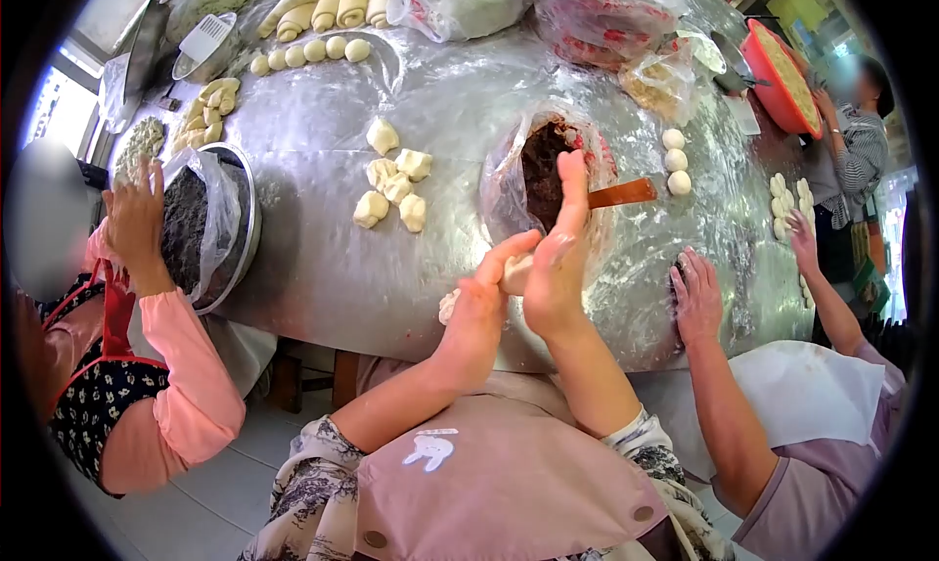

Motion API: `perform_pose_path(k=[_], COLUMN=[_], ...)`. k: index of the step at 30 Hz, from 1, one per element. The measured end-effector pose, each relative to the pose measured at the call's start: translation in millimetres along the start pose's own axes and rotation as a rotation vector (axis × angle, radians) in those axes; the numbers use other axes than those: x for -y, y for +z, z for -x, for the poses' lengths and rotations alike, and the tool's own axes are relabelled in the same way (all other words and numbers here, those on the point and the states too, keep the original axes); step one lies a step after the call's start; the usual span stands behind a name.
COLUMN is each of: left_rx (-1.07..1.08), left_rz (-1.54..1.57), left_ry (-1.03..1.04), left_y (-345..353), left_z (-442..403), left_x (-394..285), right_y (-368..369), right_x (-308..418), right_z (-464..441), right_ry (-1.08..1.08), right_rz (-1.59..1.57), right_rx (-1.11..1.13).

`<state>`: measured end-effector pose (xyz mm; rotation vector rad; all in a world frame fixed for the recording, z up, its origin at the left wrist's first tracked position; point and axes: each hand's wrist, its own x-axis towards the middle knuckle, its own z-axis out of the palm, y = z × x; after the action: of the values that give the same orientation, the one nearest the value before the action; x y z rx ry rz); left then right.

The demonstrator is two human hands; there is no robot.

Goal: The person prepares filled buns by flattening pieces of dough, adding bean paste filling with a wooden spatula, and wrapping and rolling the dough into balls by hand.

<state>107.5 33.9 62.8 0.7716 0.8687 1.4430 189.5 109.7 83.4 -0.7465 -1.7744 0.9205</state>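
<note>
My left hand (477,312) and my right hand (556,279) meet over the near edge of the metal table. A pale dough ball (515,274) is pressed between them, mostly covered by the palms. The right hand's fingers point up and away, straight. Just beyond them sits a plastic bag of dark red-brown filling (544,170), with a wooden spatula (623,193) sticking out. Beside my left wrist a small dough piece (448,307) shows, partly hidden. Several cut dough lumps (396,178) lie on the table, left of the bag.
At left, a co-worker's hand (135,214) is near a bowl of dark filling (252,219). At right, another co-worker's hand (696,297) presses on the table (323,268). Dough balls (677,160), dough rolls (352,1) and a red basin (782,82) lie farther out.
</note>
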Motion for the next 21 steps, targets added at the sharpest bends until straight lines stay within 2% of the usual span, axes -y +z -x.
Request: perform_pose_path(k=[3,5,6,7,8,9,10,11,12,14,15,18,19,20,21], left_rx=[-0.229,-0.293,-0.331,-0.470,-0.435,-0.400,-0.365,-0.458,-0.438,-0.390,-0.416,-0.287,-0.374,-0.287,-0.201], left_rz=[-0.019,-0.078,-0.105,-0.111,-0.017,0.076,0.168,0.204,0.150,0.044,0.161,0.591,0.470,0.276,0.083], left_ry=[0.129,0.075,0.046,0.083,0.100,0.114,0.126,0.109,0.124,0.146,0.090,0.155,0.178,0.091,0.003], left_y=[14.0,7.3,3.7,2.3,-7.7,-19.8,-26.2,-23.4,-25.1,-28.4,-14.9,-9.2,-8.1,-17.2,-29.5], left_z=[-9.5,-12.2,-12.4,-17.9,-20.5,-21.8,-23.4,-25.3,-25.0,-24.1,-19.6,-21.3,-22.6,-19.0,-12.3], left_x=[-8.9,-10.0,-9.2,-5.2,-4.8,-11.3,-18.0,-22.8,-21.9,-17.6,-24.2,-44.2,-42.4,-37.2,-34.7], right_y=[16.0,16.9,18.1,19.4,20.7,14.4,12.6,11.4,16.8,30.4,29.6,22.8,18.8,17.0,17.1], right_x=[2.9,5.1,9.5,13.8,18.1,10.3,11.5,16.1,10.3,4.1,6.2,11.5,10.0,9.8,14.6], right_z=[6.8,7.5,8.8,10.1,11.4,12.3,18.6,22.2,30.7,45.4,45.2,40.5,37.8,36.2,35.2], right_ry=[-0.023,0.007,0.037,0.066,0.093,0.034,0.082,0.129,0.159,0.233,0.309,0.477,0.491,0.509,0.710], right_rz=[-0.122,-0.343,-0.386,-0.430,-0.474,-0.323,-0.259,-0.195,-0.210,-0.038,-0.138,-0.369,-0.403,-0.437,-0.596], right_rx=[0.049,0.129,0.096,0.062,0.026,0.063,0.081,0.102,0.135,0.150,0.131,0.133,0.173,0.215,0.280])
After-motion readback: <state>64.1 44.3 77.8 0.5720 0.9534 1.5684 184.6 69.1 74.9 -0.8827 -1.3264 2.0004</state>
